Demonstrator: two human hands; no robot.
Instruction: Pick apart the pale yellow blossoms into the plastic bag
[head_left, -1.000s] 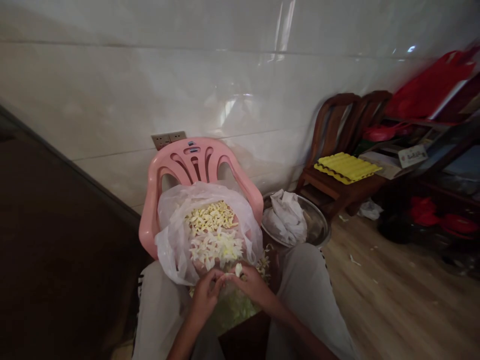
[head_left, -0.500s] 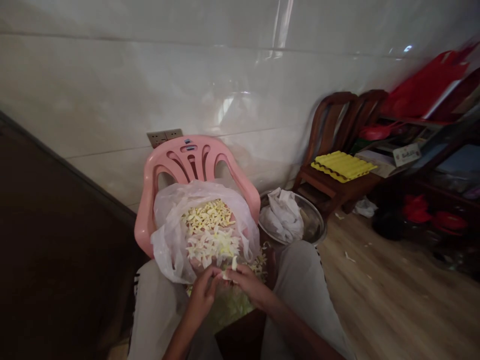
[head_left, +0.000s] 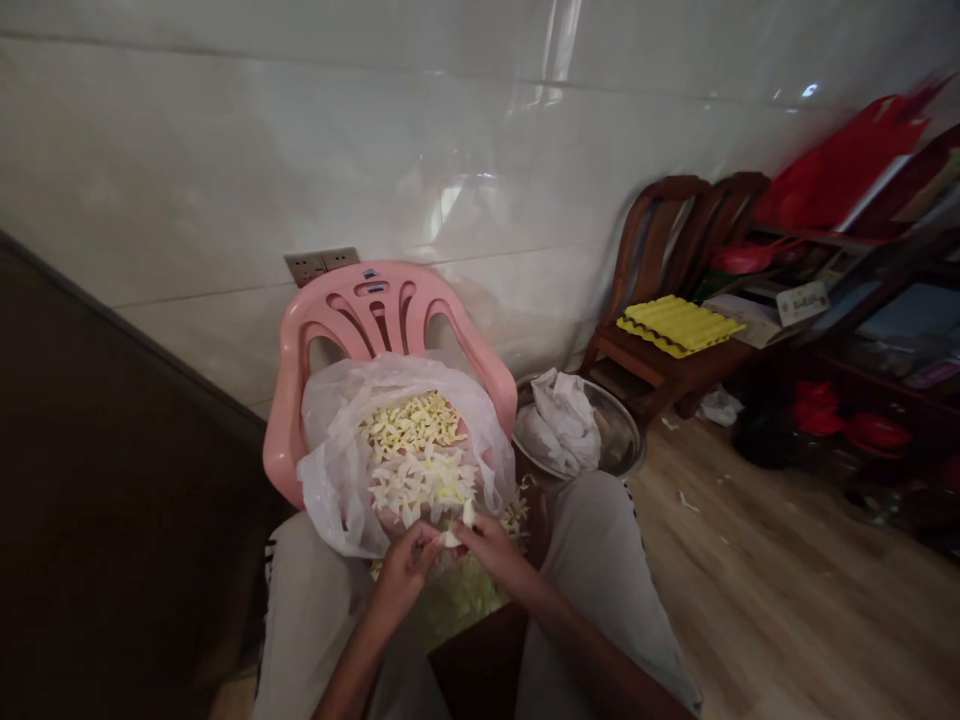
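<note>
Between my knees, my left hand (head_left: 411,562) has its fingers pinched together at the near edge of a plastic bag; what they hold, if anything, is too small to name. Close on its right, my right hand (head_left: 491,550) grips a pale flower bud (head_left: 468,514) with thumb and fingers. The open white bag (head_left: 337,500) lies on a pink plastic chair (head_left: 281,440). On it are a heap of small yellowish buds (head_left: 416,422) and, nearer me, a heap of larger white petals or flowers (head_left: 420,485). Pale green pieces (head_left: 457,600) lie below my hands.
A metal basin (head_left: 637,445) holding a crumpled white bag (head_left: 562,425) stands right of the pink chair. Farther right, a yellow egg tray (head_left: 679,326) rests on a wooden chair (head_left: 637,355). A dark panel (head_left: 97,480) fills the left side.
My two hands have moved slightly apart. The whole view has shifted a little, so the chair and bag appear slightly higher and farther left.
</note>
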